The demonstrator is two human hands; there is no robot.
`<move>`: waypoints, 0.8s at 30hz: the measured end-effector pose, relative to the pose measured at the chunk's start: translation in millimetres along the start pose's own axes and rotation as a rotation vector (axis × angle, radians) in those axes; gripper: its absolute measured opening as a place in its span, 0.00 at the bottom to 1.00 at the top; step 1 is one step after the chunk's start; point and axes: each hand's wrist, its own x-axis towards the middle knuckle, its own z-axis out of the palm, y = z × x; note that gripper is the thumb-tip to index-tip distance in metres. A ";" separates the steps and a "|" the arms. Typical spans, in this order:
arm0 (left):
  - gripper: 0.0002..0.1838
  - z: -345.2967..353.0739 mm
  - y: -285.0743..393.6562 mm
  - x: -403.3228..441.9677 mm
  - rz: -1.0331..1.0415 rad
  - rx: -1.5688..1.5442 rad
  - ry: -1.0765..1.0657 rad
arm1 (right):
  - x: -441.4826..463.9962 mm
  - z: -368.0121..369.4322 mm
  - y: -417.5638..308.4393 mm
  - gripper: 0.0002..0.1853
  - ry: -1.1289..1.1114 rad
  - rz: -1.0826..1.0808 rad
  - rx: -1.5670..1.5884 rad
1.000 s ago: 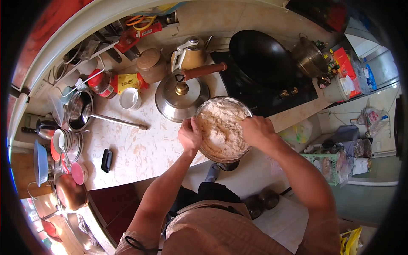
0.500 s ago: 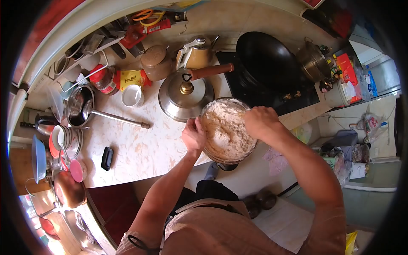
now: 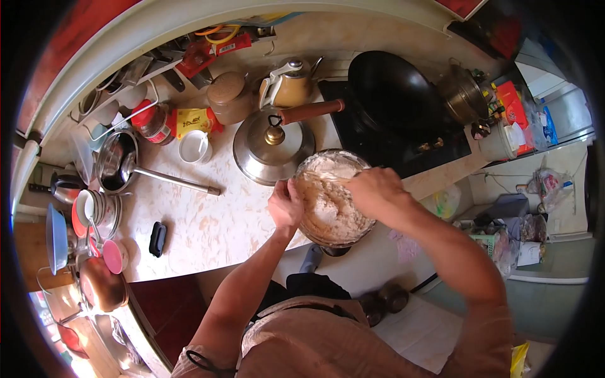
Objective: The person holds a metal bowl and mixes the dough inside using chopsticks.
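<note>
A metal bowl [image 3: 307, 235] of floury, lumpy dough [image 3: 324, 211] is at the counter's front edge, partly overhanging it. My left hand [image 3: 287, 205] is closed on the bowl's left rim. Over the right side of the bowl, my right hand [image 3: 375, 192] is closed in a grip. Thin pale sticks, which look like chopsticks [image 3: 329, 179], reach from it into the dough; the fist hides most of their length. Just behind the bowl sits a domed metal lid [image 3: 261, 154] with a brass knob.
A black wok [image 3: 394, 91] rests on the black stove [image 3: 403, 151]. Left of the lid are a white cup [image 3: 195, 147], a saucepan with a long handle [image 3: 176, 181] and stacked bowls [image 3: 91, 205]. A kettle [image 3: 293, 85] stands against the wall. A small black case [image 3: 158, 239] lies near the front edge.
My right hand has moved left and slightly down, further over the bowl, and the dough near it is shifted. My left hand keeps its hold on the rim.
</note>
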 end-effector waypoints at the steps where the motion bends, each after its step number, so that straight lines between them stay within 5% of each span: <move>1: 0.17 -0.8 0.3 -0.4 0.002 0.009 -0.003 | 5.4 1.7 -8.1 0.12 -0.061 0.008 -0.027; 5: 0.17 -0.3 -5.5 -1.0 0.030 0.087 0.010 | 24.6 49.1 -3.1 0.12 -0.058 0.001 0.082; 24: 0.16 -3.1 6.9 -0.8 -0.017 0.027 -0.008 | -7.0 30.4 18.5 0.12 -0.086 -0.102 -0.133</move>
